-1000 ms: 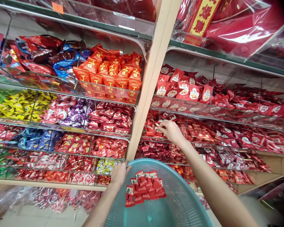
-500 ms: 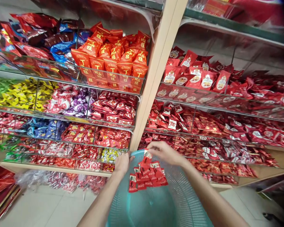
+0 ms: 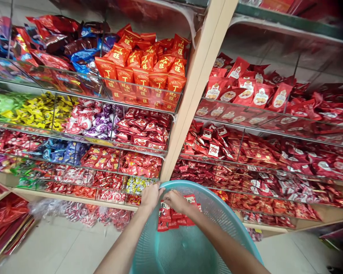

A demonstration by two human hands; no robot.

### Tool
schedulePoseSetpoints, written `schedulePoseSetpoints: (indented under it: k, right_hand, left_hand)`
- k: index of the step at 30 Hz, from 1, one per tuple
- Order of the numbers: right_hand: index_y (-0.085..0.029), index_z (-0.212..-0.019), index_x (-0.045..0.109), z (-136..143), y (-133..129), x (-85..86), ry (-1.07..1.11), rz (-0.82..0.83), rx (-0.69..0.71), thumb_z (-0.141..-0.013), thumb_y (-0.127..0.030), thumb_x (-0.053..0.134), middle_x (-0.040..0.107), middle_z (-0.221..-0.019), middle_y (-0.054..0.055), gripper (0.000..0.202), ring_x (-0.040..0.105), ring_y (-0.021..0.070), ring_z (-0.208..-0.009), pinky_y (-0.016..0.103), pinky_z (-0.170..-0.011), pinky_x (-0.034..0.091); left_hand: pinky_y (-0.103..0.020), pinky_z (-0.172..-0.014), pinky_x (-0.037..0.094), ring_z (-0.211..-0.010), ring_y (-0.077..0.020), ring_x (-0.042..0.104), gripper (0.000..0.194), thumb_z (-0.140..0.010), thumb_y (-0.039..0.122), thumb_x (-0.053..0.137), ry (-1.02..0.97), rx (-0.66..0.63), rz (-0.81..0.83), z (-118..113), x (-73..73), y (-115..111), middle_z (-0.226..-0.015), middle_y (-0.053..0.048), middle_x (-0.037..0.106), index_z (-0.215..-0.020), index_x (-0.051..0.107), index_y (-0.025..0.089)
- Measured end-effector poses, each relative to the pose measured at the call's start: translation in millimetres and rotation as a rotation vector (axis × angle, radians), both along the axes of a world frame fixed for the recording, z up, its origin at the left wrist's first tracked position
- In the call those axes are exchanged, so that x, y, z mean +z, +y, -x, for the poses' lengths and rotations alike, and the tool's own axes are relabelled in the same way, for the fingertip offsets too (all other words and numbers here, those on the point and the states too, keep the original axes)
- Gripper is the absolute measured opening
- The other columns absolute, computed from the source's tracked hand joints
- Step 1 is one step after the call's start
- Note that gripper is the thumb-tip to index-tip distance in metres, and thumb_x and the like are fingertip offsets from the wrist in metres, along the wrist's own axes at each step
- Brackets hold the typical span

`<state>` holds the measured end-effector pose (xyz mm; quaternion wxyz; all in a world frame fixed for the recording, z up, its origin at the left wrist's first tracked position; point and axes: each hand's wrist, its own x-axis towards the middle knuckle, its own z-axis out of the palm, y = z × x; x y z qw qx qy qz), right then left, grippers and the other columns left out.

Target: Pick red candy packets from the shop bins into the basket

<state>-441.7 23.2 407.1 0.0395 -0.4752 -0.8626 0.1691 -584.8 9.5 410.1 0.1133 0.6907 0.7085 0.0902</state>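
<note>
A large teal plastic basket (image 3: pixel 241 235) with a perforated wall stands tilted below the shelves. My left hand (image 3: pixel 151 196) is closed on its far rim, towards the left. Just inside that rim, close to my left hand, my right hand (image 3: pixel 175 200) hangs over the pile with its fingers curled. Whatever those fingers hold, if anything, is hidden. Beneath the right hand, several red candy packets (image 3: pixel 173 221) with dark lettering on pale patches lie together against the basket's far side. My hand and forearm cover part of this pile.
Glass-fronted shelves of wrapped sweets rise ahead, including orange-red packets (image 3: pixel 143 82) and dark red packets (image 3: pixel 254 93). A wooden upright (image 3: pixel 198 87) divides them. Bagged sweets (image 3: pixel 88 216) lie on the floor below, and red folded bags (image 3: pixel 10 217) stand at far left.
My right hand has moved left and down, closer to my left hand. The red packet that showed beneath its fingers no longer stands out. The view has shifted slightly.
</note>
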Motion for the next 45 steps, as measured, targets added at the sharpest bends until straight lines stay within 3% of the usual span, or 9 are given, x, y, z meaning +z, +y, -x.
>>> schedulePoseSetpoints:
  k: [3,10,19,21,24,29,32,37,45]
  right_hand:
    - [-0.021,-0.076,0.064,-2.1,-1.1,-3.9,-0.084,-0.164,0.122,-0.084,-0.017,0.046,0.065,-0.083,0.003,0.019,0.053,0.0178,-0.088,0.028,-0.077,0.038]
    - [-0.018,-0.088,0.059,-0.9,-13.9,-2.9,-0.131,-0.348,0.127,-0.086,-0.016,0.044,0.06,-0.092,0.004,0.015,0.049,0.02,-0.09,0.031,-0.074,0.038]
    - [-0.018,-0.079,0.057,1.1,-46.2,-4.9,-0.067,-0.49,0.25,-0.084,-0.017,0.05,0.057,-0.082,0.002,0.008,0.047,0.0173,-0.082,0.03,-0.073,0.035]
    - [-0.019,-0.08,0.057,-1.7,-42.8,9.4,-0.005,-0.525,0.263,-0.086,-0.019,0.048,0.057,-0.081,0.002,0.011,0.047,0.0163,-0.079,0.029,-0.071,0.034]
    - [-0.018,-0.083,0.058,-12.0,-26.4,49.6,0.127,-0.61,0.185,-0.089,-0.021,0.04,0.059,-0.084,0.004,0.019,0.047,0.016,-0.079,0.029,-0.071,0.033]
    - [-0.016,-0.095,0.056,-35.7,21.2,129.2,0.285,-0.701,-0.173,-0.09,-0.026,0.034,0.06,-0.095,0.008,0.024,0.049,0.0187,-0.088,0.031,-0.079,0.035]
    - [-0.015,-0.105,0.049,-39.4,49.8,160.1,0.194,-0.667,-0.377,-0.087,-0.031,0.039,0.06,-0.093,0.009,0.026,0.051,0.0214,-0.09,0.032,-0.077,0.037]
    - [-0.013,-0.108,0.041,-21.4,80.7,181.5,-0.072,-0.426,-0.514,-0.078,-0.045,0.053,0.061,-0.094,0.015,0.046,0.055,0.0286,-0.094,0.034,-0.07,0.041]
    - [-0.009,-0.115,0.038,-6.5,99.1,183.1,-0.143,-0.262,-0.585,-0.071,-0.036,0.061,0.059,-0.106,0.019,0.056,0.057,0.0286,-0.1,0.035,-0.076,0.043]
  left_hand:
    - [-0.031,-0.068,0.045,-0.085,-0.0248,0.064,0.035,-0.089,0.044,0.031,0.002,0.001,0.0,-0.8,0.6,-0.6,-0.088,-0.01,0.067,-0.103,0.055,0.022]
    - [-0.03,-0.066,0.045,-0.083,-0.0249,0.064,0.033,-0.088,0.044,0.034,0.002,-0.001,-0.01,-1.5,2.2,-1.3,-0.086,-0.009,0.068,-0.1,0.056,0.022]
    - [-0.029,-0.066,0.044,-0.083,-0.0242,0.064,0.034,-0.088,0.045,0.035,-0.002,0.008,-0.019,-0.4,-0.2,-0.2,-0.085,-0.009,0.068,-0.099,0.056,0.021]
    - [-0.029,-0.065,0.043,-0.082,-0.0234,0.065,0.032,-0.088,0.044,0.035,-0.01,-0.003,-0.02,0.3,0.6,-0.5,-0.084,-0.008,0.068,-0.097,0.057,0.022]
    - [-0.028,-0.065,0.043,-0.081,-0.0231,0.065,0.031,-0.087,0.044,0.037,-0.02,-0.005,-0.014,0.7,1.5,-0.3,-0.083,-0.007,0.069,-0.096,0.057,0.022]
    - [-0.029,-0.066,0.043,-0.083,-0.0237,0.065,0.034,-0.087,0.045,0.037,-0.026,0.011,0.002,-0.1,1.6,0.6,-0.086,-0.009,0.069,-0.101,0.057,0.021]
    - [-0.029,-0.067,0.043,-0.084,-0.0233,0.064,0.034,-0.087,0.045,0.037,-0.033,0.015,0.011,-0.7,2.2,0.3,-0.085,-0.009,0.069,-0.104,0.056,0.022]
    - [-0.028,-0.067,0.043,-0.083,-0.0224,0.064,0.034,-0.088,0.044,0.036,-0.043,0.021,0.02,-1.3,4.7,-0.7,-0.086,-0.008,0.068,-0.105,0.056,0.023]
    - [-0.028,-0.067,0.043,-0.084,-0.0231,0.064,0.033,-0.088,0.042,0.036,-0.038,0.025,0.022,-1.6,5.1,-0.3,-0.087,-0.009,0.068,-0.101,0.057,0.021]
